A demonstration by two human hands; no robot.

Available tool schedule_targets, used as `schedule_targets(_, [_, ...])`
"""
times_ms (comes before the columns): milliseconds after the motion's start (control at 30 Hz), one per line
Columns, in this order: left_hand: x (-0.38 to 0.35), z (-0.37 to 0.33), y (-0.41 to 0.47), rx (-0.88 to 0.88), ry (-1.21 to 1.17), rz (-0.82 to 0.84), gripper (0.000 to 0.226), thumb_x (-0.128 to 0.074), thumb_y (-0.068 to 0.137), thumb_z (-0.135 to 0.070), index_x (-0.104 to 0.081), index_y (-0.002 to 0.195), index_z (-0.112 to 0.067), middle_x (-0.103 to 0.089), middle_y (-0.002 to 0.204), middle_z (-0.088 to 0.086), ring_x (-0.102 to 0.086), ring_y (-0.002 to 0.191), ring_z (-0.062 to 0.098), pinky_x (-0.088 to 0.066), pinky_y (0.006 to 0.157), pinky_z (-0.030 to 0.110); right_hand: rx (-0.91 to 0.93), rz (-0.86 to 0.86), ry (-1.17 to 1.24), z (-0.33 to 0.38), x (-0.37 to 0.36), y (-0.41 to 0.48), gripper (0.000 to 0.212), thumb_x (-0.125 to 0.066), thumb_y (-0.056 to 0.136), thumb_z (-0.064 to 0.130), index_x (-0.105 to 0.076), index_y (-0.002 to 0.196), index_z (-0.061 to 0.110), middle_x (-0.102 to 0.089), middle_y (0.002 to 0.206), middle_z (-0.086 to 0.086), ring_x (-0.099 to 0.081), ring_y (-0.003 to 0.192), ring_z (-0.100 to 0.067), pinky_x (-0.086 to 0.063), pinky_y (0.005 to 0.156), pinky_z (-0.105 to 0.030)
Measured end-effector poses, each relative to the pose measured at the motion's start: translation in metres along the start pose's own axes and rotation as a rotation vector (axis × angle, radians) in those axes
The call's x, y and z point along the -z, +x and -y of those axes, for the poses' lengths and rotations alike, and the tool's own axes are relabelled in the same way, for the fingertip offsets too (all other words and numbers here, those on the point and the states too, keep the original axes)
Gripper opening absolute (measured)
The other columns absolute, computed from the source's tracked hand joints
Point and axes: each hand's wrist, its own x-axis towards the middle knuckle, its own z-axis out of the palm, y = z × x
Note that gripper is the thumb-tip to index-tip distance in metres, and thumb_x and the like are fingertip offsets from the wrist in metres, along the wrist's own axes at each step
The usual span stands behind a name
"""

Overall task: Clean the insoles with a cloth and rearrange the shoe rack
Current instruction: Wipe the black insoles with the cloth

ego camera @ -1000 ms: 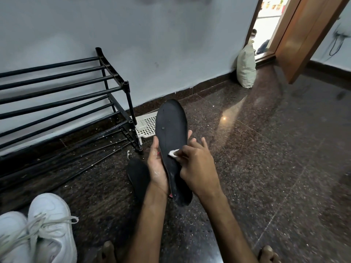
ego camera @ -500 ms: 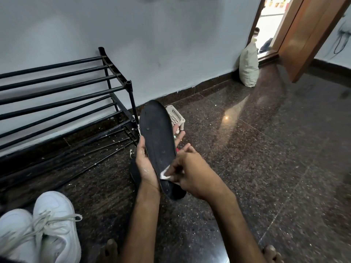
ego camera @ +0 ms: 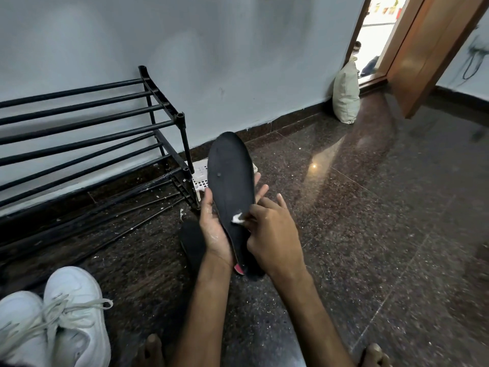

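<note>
Evidently mid-wipe. The black foam insole (ego camera: 230,176) was held upright above the floor. The left hand (ego camera: 214,229) gripped it, thumb on the near edge and fingers (ego camera: 260,190) behind. The right hand (ego camera: 272,234) pinched a small white cloth wad (ego camera: 238,218) against its lower face.

Risks, as judged: the tiny wad could slip from the pinch, and hard rubbing might buckle the thin insole.

A second dark insole (ego camera: 191,242) lay on the speckled dark stone floor (ego camera: 370,234), whose white grit could re-soil it. A black tubular shoe rack (ego camera: 105,133) stood against the grey wall (ego camera: 238,62), with white lace-up sneakers (ego camera: 71,313) near left.
</note>
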Motion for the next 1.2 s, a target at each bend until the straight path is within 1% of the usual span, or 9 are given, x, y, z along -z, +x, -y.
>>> schedule_targets(67, [-0.005, 0.003, 0.000, 0.027, 0.042, -0.003, 0.087, -0.025, 0.093, -0.064, -0.039, 0.145, 0.004, -0.032, 0.154, 0.026, -0.034, 0.142, 0.042, -0.012, 0.120, 0.057, 0.021, -0.035, 0.195, 0.006, -0.006, 0.001, 0.015, -0.068, 0.080, 0.005, -0.075, 0.088, 0.016, -0.060, 0.084, 0.002, -0.056, 0.088, -0.017, -0.041, 0.102, -0.037])
schedule_targets(200, [0.005, -0.006, -0.005, -0.094, 0.016, -0.016, 0.072, -0.029, 0.095, -0.057, -0.057, 0.136, -0.006, -0.043, 0.151, 0.016, -0.038, 0.140, 0.038, -0.016, 0.118, 0.060, 0.034, 0.306, 0.321, -0.005, 0.001, 0.001, 0.015, -0.073, 0.079, 0.009, -0.078, 0.089, 0.019, -0.070, 0.090, 0.004, -0.065, 0.086, -0.013, -0.053, 0.083, -0.034])
schedule_targets(433, [0.002, -0.018, 0.000, -0.227, 0.096, -0.262, 0.074, -0.030, 0.098, -0.063, -0.053, 0.133, -0.003, -0.058, 0.137, 0.018, -0.056, 0.128, 0.029, -0.037, 0.113, 0.043, -0.264, 0.097, 0.602, -0.009, -0.004, -0.009, 0.005, -0.074, 0.083, 0.014, -0.076, 0.085, 0.018, -0.070, 0.081, 0.008, -0.060, 0.070, 0.001, -0.042, 0.061, -0.007])
schedule_targets(633, [-0.007, -0.003, -0.007, -0.020, 0.237, -0.188, 0.112, -0.061, 0.067, -0.080, -0.043, 0.144, 0.000, -0.046, 0.148, 0.017, -0.047, 0.136, 0.024, -0.029, 0.118, 0.043, -0.166, -0.198, 0.384, 0.001, -0.013, -0.001, 0.009, -0.070, 0.084, 0.008, -0.075, 0.090, 0.012, -0.067, 0.092, 0.002, -0.063, 0.084, -0.009, -0.050, 0.079, -0.022])
schedule_targets(767, [-0.005, -0.001, -0.011, -0.079, 0.110, -0.097, 0.095, -0.039, 0.083, -0.077, -0.043, 0.146, -0.005, -0.038, 0.155, 0.012, -0.035, 0.144, 0.026, -0.011, 0.120, 0.056, -0.071, 0.137, 0.428, 0.009, -0.011, 0.000, 0.015, -0.070, 0.083, 0.007, -0.075, 0.091, 0.018, -0.070, 0.103, 0.003, -0.064, 0.103, -0.018, -0.046, 0.101, -0.048])
schedule_targets(867, [0.006, -0.005, -0.011, -0.108, -0.052, -0.071, 0.089, -0.026, 0.089, -0.077, -0.048, 0.144, -0.011, -0.034, 0.157, 0.015, -0.034, 0.144, 0.034, -0.018, 0.116, 0.062, -0.056, 0.385, 0.107, 0.006, 0.004, 0.001, 0.018, -0.068, 0.083, 0.017, -0.073, 0.096, 0.028, -0.070, 0.104, 0.010, -0.058, 0.113, -0.019, -0.011, 0.114, -0.066])
schedule_targets(1033, [-0.006, 0.006, -0.014, -0.082, 0.014, 0.036, 0.098, -0.015, 0.091, -0.078, -0.030, 0.152, -0.003, -0.026, 0.160, 0.014, -0.023, 0.148, 0.032, -0.004, 0.121, 0.055, -0.032, 0.106, -0.012, 0.008, -0.006, -0.001, 0.019, -0.063, 0.081, 0.007, -0.071, 0.095, 0.017, -0.063, 0.100, 0.003, -0.056, 0.107, -0.021, -0.022, 0.114, -0.056])
schedule_targets(1133, [-0.003, 0.004, -0.017, -0.113, -0.054, 0.101, 0.096, -0.013, 0.090, -0.079, -0.042, 0.147, -0.007, -0.032, 0.158, 0.014, -0.026, 0.148, 0.031, -0.012, 0.118, 0.062, 0.057, 0.228, 0.342, 0.003, -0.009, 0.000, 0.016, -0.071, 0.075, 0.002, -0.074, 0.082, 0.016, -0.065, 0.086, 0.009, -0.063, 0.088, -0.013, -0.045, 0.096, -0.048])
schedule_targets(1200, [0.004, 0.002, -0.016, -0.133, -0.112, 0.140, 0.095, -0.015, 0.089, -0.080, -0.042, 0.148, -0.012, -0.032, 0.158, 0.012, -0.026, 0.147, 0.031, -0.013, 0.116, 0.065, 0.106, 0.384, 0.343, -0.004, -0.004, 0.001, 0.015, -0.075, 0.075, 0.009, -0.076, 0.083, 0.021, -0.070, 0.087, 0.011, -0.065, 0.090, -0.013, -0.042, 0.101, -0.046])
